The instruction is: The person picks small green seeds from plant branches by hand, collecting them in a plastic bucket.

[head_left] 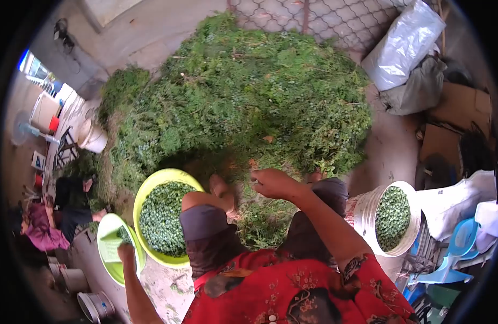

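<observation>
My left hand is over the light green basin at the lower left, its fingers curled. A small heap of green berries lies just beyond it in that basin; what the hand grips is hidden. My right hand is raised between my knees with thumb and fingers pressed together, and anything in them is too small to make out. Below it lie leafy green sprigs on the floor. The yellow-green tub beside my left knee is full of green berries.
A large heap of cut green branches spreads ahead. At my right stands a white bucket of green berries, near a blue plastic chair. A silvery sack leans at the back right. Another person sits at far left.
</observation>
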Available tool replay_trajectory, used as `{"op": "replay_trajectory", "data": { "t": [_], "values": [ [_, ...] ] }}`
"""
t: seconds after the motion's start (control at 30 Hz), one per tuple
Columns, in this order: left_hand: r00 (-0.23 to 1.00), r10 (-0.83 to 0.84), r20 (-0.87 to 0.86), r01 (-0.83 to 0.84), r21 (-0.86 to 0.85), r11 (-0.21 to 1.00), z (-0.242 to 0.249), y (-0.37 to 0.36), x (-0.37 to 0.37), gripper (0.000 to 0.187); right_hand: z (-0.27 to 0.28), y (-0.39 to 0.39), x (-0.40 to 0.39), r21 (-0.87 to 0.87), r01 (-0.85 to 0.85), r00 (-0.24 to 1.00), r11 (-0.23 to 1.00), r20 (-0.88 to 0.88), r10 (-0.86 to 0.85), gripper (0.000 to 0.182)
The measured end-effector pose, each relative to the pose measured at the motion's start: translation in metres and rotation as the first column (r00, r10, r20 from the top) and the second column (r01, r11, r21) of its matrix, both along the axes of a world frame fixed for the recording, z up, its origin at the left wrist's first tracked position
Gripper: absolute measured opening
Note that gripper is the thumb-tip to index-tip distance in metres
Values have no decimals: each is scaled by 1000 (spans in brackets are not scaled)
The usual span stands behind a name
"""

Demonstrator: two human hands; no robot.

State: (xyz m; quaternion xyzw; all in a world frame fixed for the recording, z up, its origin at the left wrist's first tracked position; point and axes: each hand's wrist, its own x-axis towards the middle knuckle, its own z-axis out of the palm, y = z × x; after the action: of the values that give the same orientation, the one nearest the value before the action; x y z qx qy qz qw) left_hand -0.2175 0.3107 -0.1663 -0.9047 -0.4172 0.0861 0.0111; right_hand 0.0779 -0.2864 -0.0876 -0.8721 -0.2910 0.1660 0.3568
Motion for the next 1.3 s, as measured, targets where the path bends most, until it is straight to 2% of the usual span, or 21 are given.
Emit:
{"op": "replay_trajectory", "data": {
  "t": [0.03,0.07,0.1,0.13,0.2,0.3,0.33,0.4,0.53,0.67,0.77,0.8,0.87,0.9,0.93,1.0,1.03,1.07,1.13,1.2,1.3],
  "values": [
    [860,-502,-92,510,119,852,16,-22,71,21,-2,-5,9,-79,-70,998,994,1,70,20],
    [865,-422,272,433,18,901,49,-89,145,18,-5,-9,17,-158,-142,990,977,-7,142,20],
    [699,-709,94,703,93,706,53,-106,205,16,-12,-11,23,-157,-115,993,981,-10,115,20],
    [687,-572,448,670,-88,737,72,-159,257,17,-23,-12,29,-145,-97,994,985,34,103,20],
    [672,-583,456,721,-225,655,78,-233,352,19,-34,-11,39,-132,-54,995,990,74,64,21],
    [562,-661,498,827,-309,470,54,-348,454,19,-45,-10,40,-307,-96,990,947,-131,58,22],
    [426,-732,532,905,-268,332,48,-389,475,19,-53,-11,40,-339,-141,981,930,-173,85,22],
    [369,-777,510,900,-404,162,34,-472,506,23,-43,-11,35,-443,-234,966,865,-206,156,18],
    [149,-769,622,911,-388,-137,-36,-601,539,34,-53,-7,31,-311,-214,957,926,-258,134,16],
    [190,-880,436,865,-498,-60,-57,-698,562,42,-33,-25,35,-387,-338,929,858,-281,239,27],
    [359,-918,169,783,-590,197,-67,-742,583,48,-86,-12,7,-279,-113,992,954,-77,95,33],
    [352,-920,172,782,-594,189,-89,-750,588,48,-84,-18,9,-283,-107,993,953,-81,87,33],
    [484,-724,491,829,-523,199,-125,-756,594,43,-69,-31,13,122,257,961,959,-136,-241,32],
    [667,-582,465,665,-725,182,-123,-752,603,36,-69,-34,13,125,266,958,956,-141,-248,32],
    [662,-592,460,665,-724,182,-109,-747,597,36,-67,-36,12,86,189,979,978,-97,-181,34],
    [861,-59,504,508,-856,97,-91,-731,582,25,-53,-42,15,56,108,993,993,-49,-106,37],
    [863,83,499,500,-866,11,-97,-721,583,22,-32,-47,21,-123,-68,994,990,-98,56,35],
    [859,78,505,506,-863,20,-98,-709,584,22,-19,-51,26,-287,-246,964,926,-172,203,34],
    [904,212,371,420,-864,-278,-90,-683,579,24,-18,-44,34,-290,-343,928,893,-251,275,31],
    [920,210,332,380,-889,-256,-71,-662,570,22,-19,-40,37,-289,-438,881,851,-328,341,29],
    [887,169,430,452,-882,-132,-34,-635,552,22,-19,-42,45,-357,-301,937,884,-284,204,26]
  ]
}}
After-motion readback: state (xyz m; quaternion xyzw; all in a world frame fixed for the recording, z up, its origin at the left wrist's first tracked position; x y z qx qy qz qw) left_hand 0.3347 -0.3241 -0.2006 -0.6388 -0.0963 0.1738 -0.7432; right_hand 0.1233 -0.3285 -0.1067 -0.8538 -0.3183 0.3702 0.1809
